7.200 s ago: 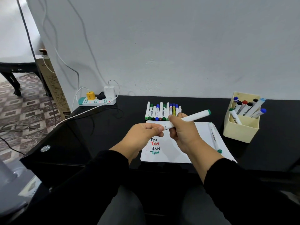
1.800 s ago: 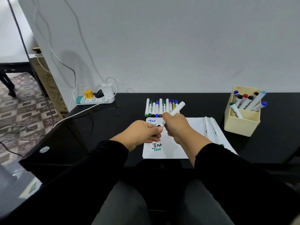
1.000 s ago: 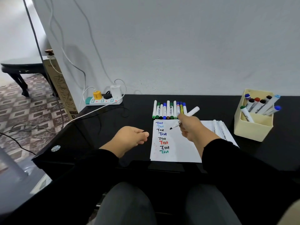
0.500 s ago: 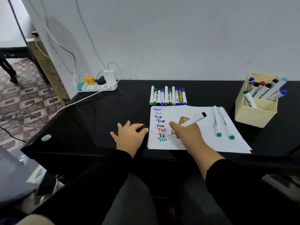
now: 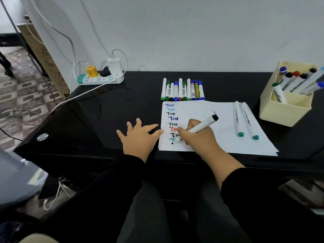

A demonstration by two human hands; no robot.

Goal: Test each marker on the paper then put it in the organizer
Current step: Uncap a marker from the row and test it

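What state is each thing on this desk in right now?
Black marker: uncapped, tip on the paper.
Right hand: grips the black marker.
Left hand: flat on the desk, fingers spread.
Paper: column of "Test" words.
Two green markers: lying on the paper.
Organizer: holds several markers.
Marker row: capped, untested.

black glossy desk (image 5: 105,116) against a white wall (image 5: 192,32). white power strip (image 5: 100,79) at the desk's back left w/ a yellow plug (image 5: 91,71), a black plug (image 5: 105,73) & a white charger (image 5: 114,64) in it; white cables run off it. cardboard box (image 5: 43,55) leans beside the wall at left, patterned floor (image 5: 15,95) beyond.
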